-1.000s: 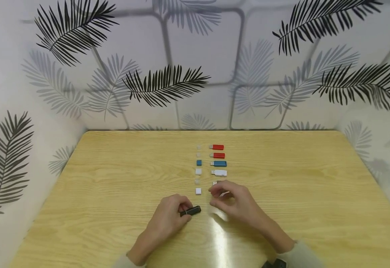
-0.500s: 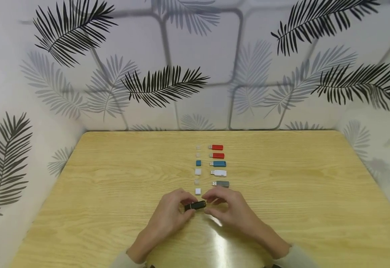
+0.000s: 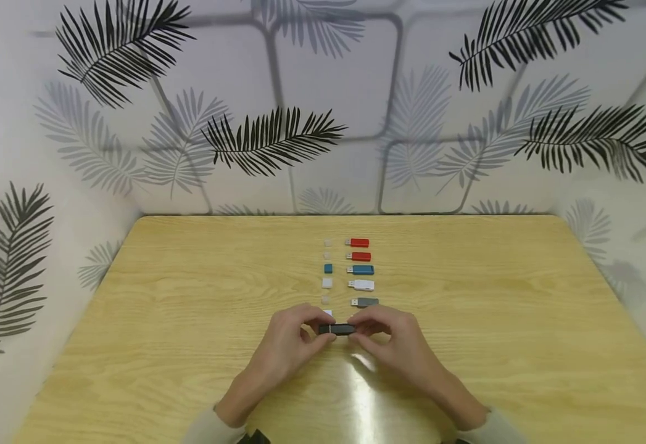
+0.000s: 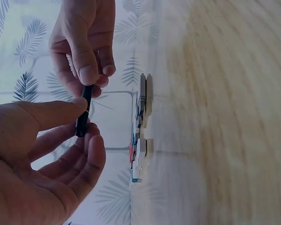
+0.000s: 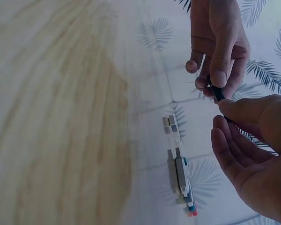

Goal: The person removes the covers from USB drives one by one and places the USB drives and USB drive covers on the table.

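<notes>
A black USB stick with a thin light band is held level above the table between both hands. My left hand pinches its left end between thumb and fingers. At the other end, the thumb and fingertips of my right hand pinch it. The left wrist view shows the same black stick with fingertips at both ends. Just behind the hands lies a white cap, partly hidden by the left hand. A grey USB stick rests on the table behind the right hand.
On the wooden table, a column of small caps, including a blue cap, runs away from me. Beside it lie a white USB stick, a blue USB stick and two red ones. A leaf-patterned backdrop borders the table.
The left hand has carried the black USB stick right and slightly away from me, turning it level. The right hand has come forward from beside the grey stick and grips its free end.
</notes>
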`<state>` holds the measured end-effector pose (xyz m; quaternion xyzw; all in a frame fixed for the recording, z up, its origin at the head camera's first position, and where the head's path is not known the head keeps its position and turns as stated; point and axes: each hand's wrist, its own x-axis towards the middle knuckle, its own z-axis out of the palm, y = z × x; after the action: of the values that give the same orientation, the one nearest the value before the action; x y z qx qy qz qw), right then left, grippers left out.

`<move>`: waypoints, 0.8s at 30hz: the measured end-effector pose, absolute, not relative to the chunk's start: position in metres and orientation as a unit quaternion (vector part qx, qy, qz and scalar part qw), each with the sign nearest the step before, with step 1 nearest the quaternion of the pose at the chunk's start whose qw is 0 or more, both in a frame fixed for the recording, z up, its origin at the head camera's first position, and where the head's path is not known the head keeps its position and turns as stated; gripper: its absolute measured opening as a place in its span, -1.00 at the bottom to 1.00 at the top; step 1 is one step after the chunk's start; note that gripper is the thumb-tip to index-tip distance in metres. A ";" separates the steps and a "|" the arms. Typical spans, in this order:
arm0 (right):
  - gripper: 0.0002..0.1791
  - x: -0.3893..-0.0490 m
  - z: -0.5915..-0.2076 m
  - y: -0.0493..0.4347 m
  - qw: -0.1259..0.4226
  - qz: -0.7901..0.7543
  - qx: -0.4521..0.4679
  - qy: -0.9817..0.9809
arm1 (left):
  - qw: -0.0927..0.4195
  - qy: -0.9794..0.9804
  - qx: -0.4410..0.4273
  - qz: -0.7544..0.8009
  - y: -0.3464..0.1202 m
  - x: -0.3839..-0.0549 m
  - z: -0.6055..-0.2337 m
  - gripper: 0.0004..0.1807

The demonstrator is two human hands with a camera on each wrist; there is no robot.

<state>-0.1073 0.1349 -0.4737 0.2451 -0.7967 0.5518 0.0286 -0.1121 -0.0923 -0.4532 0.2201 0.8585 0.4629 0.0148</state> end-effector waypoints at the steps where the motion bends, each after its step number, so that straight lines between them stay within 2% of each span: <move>1: -0.75 -0.107 -0.474 0.137 0.031 0.556 0.244 -0.794 | 0.019 0.853 0.222 0.473 -0.092 -0.113 -0.453 -0.80; 15: -0.73 -0.114 -0.462 0.150 0.059 0.551 0.255 -0.792 | 0.049 0.816 0.250 0.519 -0.088 -0.133 -0.445 -0.85; 24: -0.70 -0.118 -0.448 0.152 0.074 0.535 0.267 -0.798 | 0.034 0.815 0.248 0.522 -0.085 -0.137 -0.440 -0.86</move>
<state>-0.1177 0.1517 -0.4484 0.2666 -0.7980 0.5355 0.0737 -0.1368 -0.0847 -0.4400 0.2484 0.8152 0.5222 0.0337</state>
